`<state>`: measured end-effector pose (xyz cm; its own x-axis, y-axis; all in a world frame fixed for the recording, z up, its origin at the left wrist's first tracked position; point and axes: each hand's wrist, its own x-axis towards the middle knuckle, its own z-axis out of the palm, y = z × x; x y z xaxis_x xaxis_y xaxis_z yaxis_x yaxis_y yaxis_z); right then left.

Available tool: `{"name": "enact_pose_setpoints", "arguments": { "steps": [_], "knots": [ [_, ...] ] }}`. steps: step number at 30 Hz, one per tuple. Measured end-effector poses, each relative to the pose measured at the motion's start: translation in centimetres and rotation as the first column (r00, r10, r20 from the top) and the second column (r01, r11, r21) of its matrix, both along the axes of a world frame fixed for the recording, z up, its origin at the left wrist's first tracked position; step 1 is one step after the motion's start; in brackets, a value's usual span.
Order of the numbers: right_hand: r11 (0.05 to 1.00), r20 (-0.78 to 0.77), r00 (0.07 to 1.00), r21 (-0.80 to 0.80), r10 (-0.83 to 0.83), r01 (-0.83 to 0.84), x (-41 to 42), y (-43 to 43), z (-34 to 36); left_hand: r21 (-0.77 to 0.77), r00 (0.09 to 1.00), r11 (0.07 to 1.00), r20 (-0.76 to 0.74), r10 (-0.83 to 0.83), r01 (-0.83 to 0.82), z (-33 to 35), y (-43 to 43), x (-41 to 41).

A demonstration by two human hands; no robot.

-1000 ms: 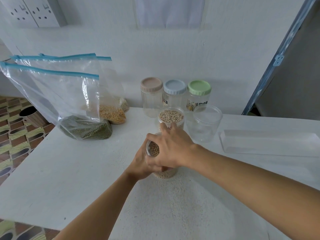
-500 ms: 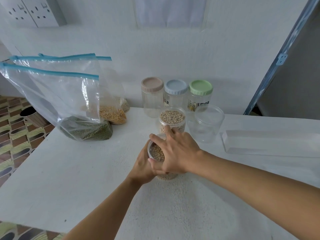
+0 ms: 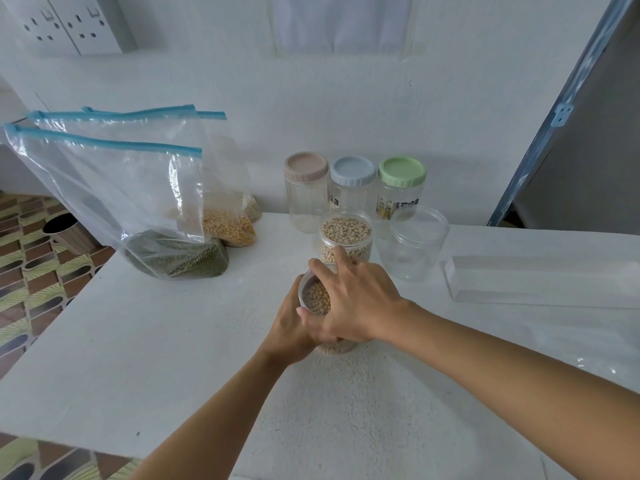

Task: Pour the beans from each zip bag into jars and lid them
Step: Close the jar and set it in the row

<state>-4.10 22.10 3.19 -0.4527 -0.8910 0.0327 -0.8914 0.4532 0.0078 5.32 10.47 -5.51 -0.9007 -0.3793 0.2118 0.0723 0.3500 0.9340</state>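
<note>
A clear jar of pale beans (image 3: 316,300) stands at the table's middle. My left hand (image 3: 289,332) wraps round its side from the left. My right hand (image 3: 360,306) lies over its top, fingers and thumb curled round the clear lid's rim, hiding most of it. Just behind stands a second clear jar filled with pale beans (image 3: 346,233), and to its right an empty clear jar (image 3: 414,244). At the back left lean zip bags: one with green beans (image 3: 173,259), one with yellow beans (image 3: 228,228), and a third with pale beans (image 3: 253,206) behind them.
Three empty jars stand along the wall, with a pink lid (image 3: 306,166), a blue lid (image 3: 352,171) and a green lid (image 3: 401,171). A long clear plastic box (image 3: 540,282) lies at the right. The white table (image 3: 156,358) drops to a patterned floor on the left.
My right hand has turned a little on the jar's top, its fingers spreading further over the rim. The jar and my left hand stay in place.
</note>
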Motion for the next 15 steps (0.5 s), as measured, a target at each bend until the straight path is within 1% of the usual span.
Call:
{"name": "enact_pose_setpoints", "arguments": {
  "steps": [2,3,4,5,6,7,8,9,10,11,12,13,15],
  "knots": [
    [0.997,0.078,0.997,-0.070,-0.003,0.008,-0.5,0.5,-0.6,0.047,0.997,0.997,0.038,-0.064,0.062,0.7,-0.1,0.2],
    [0.993,0.163,0.987,-0.120,-0.001,0.021,-0.8,0.7,-1.0,0.063,0.993,0.995,0.074,-0.088,0.084,0.9,-0.3,0.5],
    [0.982,0.301,0.954,-0.183,0.003,0.055,-1.3,1.1,-1.6,0.070,0.988,0.993,0.117,-0.103,0.095,1.2,-0.5,0.9],
    [0.963,0.478,0.878,-0.243,0.017,0.114,-1.6,1.6,-2.2,0.075,0.979,0.992,0.167,-0.117,0.106,1.6,-0.7,1.4],
    [0.935,0.657,0.752,-0.295,0.049,0.197,-1.8,2.1,-2.8,0.098,0.966,0.988,0.217,-0.138,0.119,1.8,-1.0,2.0],
    [0.904,0.796,0.598,-0.315,0.087,0.288,-2.0,2.5,-3.6,0.158,0.950,0.977,0.254,-0.179,0.142,1.9,-1.4,2.7],
    [0.881,0.886,0.451,-0.294,0.106,0.371,-2.1,3.0,-4.0,0.259,0.935,0.952,0.268,-0.233,0.163,2.1,-1.9,3.4],
    [0.876,0.940,0.333,-0.223,0.077,0.427,-1.9,3.5,-4.1,0.372,0.926,0.913,0.259,-0.276,0.168,2.4,-2.3,4.0],
    [0.890,0.963,0.267,-0.133,0.013,0.436,-1.7,3.9,-4.0,0.470,0.926,0.870,0.242,-0.291,0.151,2.8,-2.6,4.6],
    [0.913,0.963,0.260,-0.042,-0.071,0.406,-1.5,4.0,-3.9,0.541,0.929,0.833,0.237,-0.284,0.117,3.3,-2.8,5.0],
    [0.926,0.949,0.281,0.024,-0.139,0.377,-1.5,3.9,-3.8,0.586,0.931,0.807,0.248,-0.267,0.076,3.7,-2.7,5.1],
    [0.927,0.940,0.294,0.055,-0.174,0.371,-1.5,3.6,-3.8,0.604,0.933,0.796,0.267,-0.243,0.034,4.1,-2.6,5.1],
    [0.901,0.960,0.235,0.035,-0.150,0.432,-1.2,2.8,-3.7,0.572,0.939,0.818,0.307,-0.153,-0.054,4.6,-1.7,4.7]
  ]
}}
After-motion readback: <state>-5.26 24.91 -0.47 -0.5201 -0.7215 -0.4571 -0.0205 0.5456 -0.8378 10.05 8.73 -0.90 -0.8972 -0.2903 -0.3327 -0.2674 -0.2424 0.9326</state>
